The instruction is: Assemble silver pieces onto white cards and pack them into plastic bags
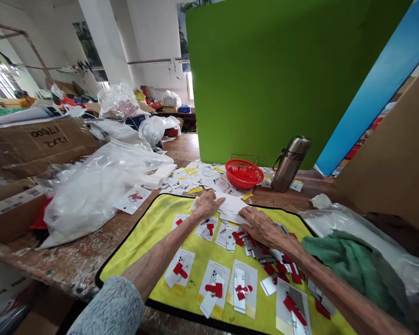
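A loose stack of white paper cards (232, 207) lies at the far edge of a yellow cloth (153, 237) with black edging. My left hand (207, 204) is closed at the stack's left side, its fingers curled and thumb pointing right across the paper. At the right edge of the stack, my right hand (260, 225) lies fairly flat with fingers stretched out, touching the cards. Below it spreads a pile of red-and-silver pieces (282, 265). Printed cards, each with a red piece on top, are set out on the cloth, among them one near the front (214, 289).
A red plastic basket (242, 174) and a steel flask (291, 165) stand beyond the cloth, before a green board (265, 83). Scattered printed papers (195, 177) lie behind the stack. Plastic bags (91, 190) crowd the left, a green rag (349, 265) the right.
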`<state>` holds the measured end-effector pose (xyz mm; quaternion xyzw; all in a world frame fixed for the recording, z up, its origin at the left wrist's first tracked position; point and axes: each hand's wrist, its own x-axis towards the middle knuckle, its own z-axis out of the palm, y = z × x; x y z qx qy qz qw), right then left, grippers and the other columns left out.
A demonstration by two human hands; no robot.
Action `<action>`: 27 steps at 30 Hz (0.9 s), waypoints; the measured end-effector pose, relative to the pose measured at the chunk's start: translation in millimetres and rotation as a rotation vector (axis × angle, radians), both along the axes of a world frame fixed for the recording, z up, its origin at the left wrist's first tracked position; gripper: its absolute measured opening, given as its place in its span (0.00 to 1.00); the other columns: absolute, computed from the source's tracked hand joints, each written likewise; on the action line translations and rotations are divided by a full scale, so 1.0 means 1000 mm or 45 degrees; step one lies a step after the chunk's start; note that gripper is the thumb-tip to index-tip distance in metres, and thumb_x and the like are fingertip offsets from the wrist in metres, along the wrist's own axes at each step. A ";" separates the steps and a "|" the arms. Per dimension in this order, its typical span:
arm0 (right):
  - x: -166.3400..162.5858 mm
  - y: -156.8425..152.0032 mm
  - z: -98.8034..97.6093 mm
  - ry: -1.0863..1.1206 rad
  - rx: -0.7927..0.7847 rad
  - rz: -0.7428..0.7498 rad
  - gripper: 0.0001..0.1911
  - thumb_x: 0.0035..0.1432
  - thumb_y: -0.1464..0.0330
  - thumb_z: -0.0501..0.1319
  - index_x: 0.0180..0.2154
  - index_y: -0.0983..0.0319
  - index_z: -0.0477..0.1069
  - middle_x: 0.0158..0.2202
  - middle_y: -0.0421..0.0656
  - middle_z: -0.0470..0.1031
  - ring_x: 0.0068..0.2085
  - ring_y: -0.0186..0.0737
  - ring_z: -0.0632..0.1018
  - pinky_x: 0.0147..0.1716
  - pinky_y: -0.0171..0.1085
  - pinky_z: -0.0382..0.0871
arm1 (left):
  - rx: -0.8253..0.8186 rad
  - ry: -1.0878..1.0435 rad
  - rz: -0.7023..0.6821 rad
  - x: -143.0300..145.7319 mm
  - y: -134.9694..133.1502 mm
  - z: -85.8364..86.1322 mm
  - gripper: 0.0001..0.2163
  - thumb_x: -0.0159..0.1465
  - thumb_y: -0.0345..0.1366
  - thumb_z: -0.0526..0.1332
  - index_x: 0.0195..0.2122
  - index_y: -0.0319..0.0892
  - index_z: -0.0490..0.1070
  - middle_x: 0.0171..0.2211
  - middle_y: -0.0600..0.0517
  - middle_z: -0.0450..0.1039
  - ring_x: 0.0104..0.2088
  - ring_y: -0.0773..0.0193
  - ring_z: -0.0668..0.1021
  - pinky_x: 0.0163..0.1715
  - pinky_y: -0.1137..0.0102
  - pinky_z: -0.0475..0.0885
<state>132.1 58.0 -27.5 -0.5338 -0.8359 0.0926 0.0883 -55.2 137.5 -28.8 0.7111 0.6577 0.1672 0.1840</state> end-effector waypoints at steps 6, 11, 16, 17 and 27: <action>-0.001 -0.004 0.000 0.067 0.008 -0.011 0.10 0.55 0.74 0.54 0.40 0.61 0.68 0.46 0.51 0.72 0.49 0.49 0.71 0.48 0.45 0.64 | 0.083 -0.004 -0.010 0.002 -0.007 0.004 0.04 0.61 0.32 0.57 0.35 0.41 0.71 0.41 0.46 0.76 0.45 0.56 0.74 0.45 0.62 0.64; 0.000 0.003 0.008 0.380 0.115 -0.208 0.13 0.61 0.64 0.51 0.44 0.62 0.65 0.47 0.52 0.71 0.48 0.48 0.71 0.49 0.47 0.62 | 0.273 -0.033 -0.140 -0.002 -0.032 0.021 0.07 0.64 0.36 0.56 0.39 0.43 0.72 0.42 0.48 0.74 0.47 0.59 0.73 0.49 0.64 0.61; -0.017 -0.010 0.032 1.261 -0.199 -0.288 0.19 0.53 0.53 0.57 0.36 0.62 0.67 0.31 0.42 0.71 0.32 0.39 0.73 0.34 0.38 0.67 | 0.527 -0.459 -0.209 0.000 -0.077 0.035 0.09 0.60 0.37 0.60 0.40 0.42 0.73 0.42 0.47 0.72 0.47 0.58 0.72 0.50 0.62 0.63; -0.023 -0.019 0.036 1.351 -0.252 -0.263 0.19 0.52 0.52 0.58 0.34 0.62 0.67 0.29 0.40 0.71 0.31 0.37 0.72 0.32 0.37 0.67 | 0.450 -0.662 -0.121 0.000 -0.086 0.036 0.12 0.59 0.40 0.61 0.42 0.41 0.73 0.43 0.46 0.72 0.46 0.57 0.73 0.49 0.62 0.65; -0.035 -0.124 0.036 1.393 -0.469 -0.264 0.22 0.53 0.52 0.60 0.42 0.60 0.64 0.36 0.41 0.68 0.37 0.37 0.70 0.37 0.35 0.66 | -0.747 -1.323 -0.326 -0.032 -0.182 0.044 0.22 0.50 0.47 0.67 0.41 0.37 0.73 0.29 0.50 0.76 0.24 0.67 0.74 0.24 0.74 0.67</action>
